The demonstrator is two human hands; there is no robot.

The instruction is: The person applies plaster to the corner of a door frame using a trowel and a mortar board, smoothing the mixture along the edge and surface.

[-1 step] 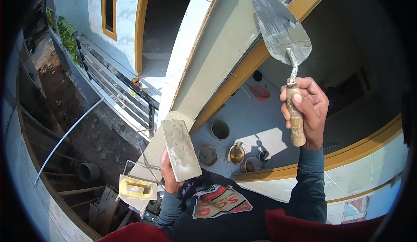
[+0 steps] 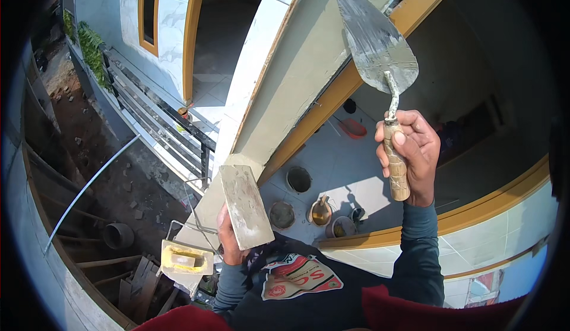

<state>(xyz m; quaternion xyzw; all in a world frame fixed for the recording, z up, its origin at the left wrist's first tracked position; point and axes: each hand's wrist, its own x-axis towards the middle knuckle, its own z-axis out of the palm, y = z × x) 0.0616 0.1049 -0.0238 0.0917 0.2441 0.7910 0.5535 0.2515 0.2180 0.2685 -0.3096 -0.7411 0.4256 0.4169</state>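
Note:
My right hand is closed round the wooden handle of a pointed brick trowel. The grey-smeared blade points up and away, in front of the plastered wall strip and the orange-brown frame. Lower and to the left, my left hand grips a rectangular plastering float from behind. Its flat, mortar-stained face is toward me, and any handle behind it is hidden. Left of that hand, a second float, yellow-stained with a block handle, lies at the end of the ledge.
Below on the tiled floor stand a dark bucket, a mortar-filled bucket and other tubs. A black metal railing runs along the left. A pale curved pipe crosses the lower left, above planks and rubble.
The trowel and my right hand have shifted slightly left, with the blade tip a little lower. My left hand keeps the float in nearly the same place.

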